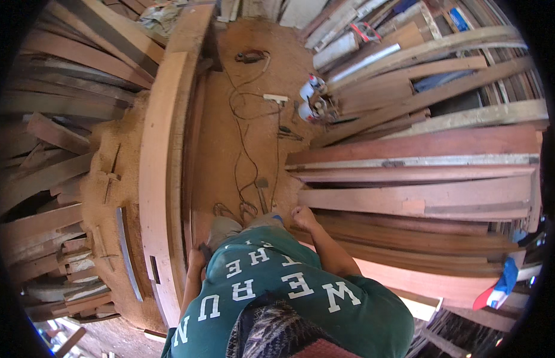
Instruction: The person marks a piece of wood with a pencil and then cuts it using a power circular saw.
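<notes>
Left hand (198,255): at about 7 o'clock, wrapped around a small dark object held against the edge of the long curved beam (161,173); what the object is cannot be told.
Right hand (302,216): near 5 o'clock, closed into a fist beside the ends of the stacked planks (421,200), grip empty as far as shows.
Beam: runs from 7 toward 12 o'clock, left of the sawdust floor (221,131).
Cords (244,149): trail just ahead of the feet.
Advice: probably best to mind footing near those cords and steady the body before pressing on the beam.

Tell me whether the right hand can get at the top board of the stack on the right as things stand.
Probably yes. The right hand is already at the near end of the top board on the stack, seemingly touching it, and nothing lies between them.
</notes>
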Tool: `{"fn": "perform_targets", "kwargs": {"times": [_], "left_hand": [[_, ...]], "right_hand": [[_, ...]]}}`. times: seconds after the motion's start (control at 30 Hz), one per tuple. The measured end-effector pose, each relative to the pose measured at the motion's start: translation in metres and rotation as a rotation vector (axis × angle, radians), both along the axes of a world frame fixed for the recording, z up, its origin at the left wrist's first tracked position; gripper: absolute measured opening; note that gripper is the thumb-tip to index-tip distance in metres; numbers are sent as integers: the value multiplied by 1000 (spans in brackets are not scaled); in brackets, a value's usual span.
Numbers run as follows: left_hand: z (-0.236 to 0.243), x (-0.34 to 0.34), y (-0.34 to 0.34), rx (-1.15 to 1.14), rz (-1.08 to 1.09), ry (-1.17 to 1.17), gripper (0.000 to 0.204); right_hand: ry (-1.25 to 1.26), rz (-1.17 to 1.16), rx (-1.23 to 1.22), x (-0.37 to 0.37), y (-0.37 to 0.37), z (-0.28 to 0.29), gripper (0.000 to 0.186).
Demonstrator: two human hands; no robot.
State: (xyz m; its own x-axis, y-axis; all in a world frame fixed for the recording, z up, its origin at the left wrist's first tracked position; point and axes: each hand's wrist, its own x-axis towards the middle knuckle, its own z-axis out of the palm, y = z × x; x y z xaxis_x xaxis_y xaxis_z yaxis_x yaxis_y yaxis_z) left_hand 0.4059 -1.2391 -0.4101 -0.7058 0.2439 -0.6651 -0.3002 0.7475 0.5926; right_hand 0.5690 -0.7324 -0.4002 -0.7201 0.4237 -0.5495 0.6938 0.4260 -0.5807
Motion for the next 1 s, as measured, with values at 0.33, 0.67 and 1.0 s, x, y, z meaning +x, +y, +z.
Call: {"fn": "perform_targets", "kwargs": {"times": [0.33, 0.67, 1.0], "left_hand": [[222, -185, 177, 441, 37, 214, 26], [239, -251, 219, 549, 344, 331, 15], [255, -342, 294, 276, 538, 578, 14]], "right_hand": [[545, 525, -27, -265, -83, 214, 42], [393, 751, -187, -363, -98, 284, 83], [235, 1169, -342, -534, -7, 300, 84]]}}
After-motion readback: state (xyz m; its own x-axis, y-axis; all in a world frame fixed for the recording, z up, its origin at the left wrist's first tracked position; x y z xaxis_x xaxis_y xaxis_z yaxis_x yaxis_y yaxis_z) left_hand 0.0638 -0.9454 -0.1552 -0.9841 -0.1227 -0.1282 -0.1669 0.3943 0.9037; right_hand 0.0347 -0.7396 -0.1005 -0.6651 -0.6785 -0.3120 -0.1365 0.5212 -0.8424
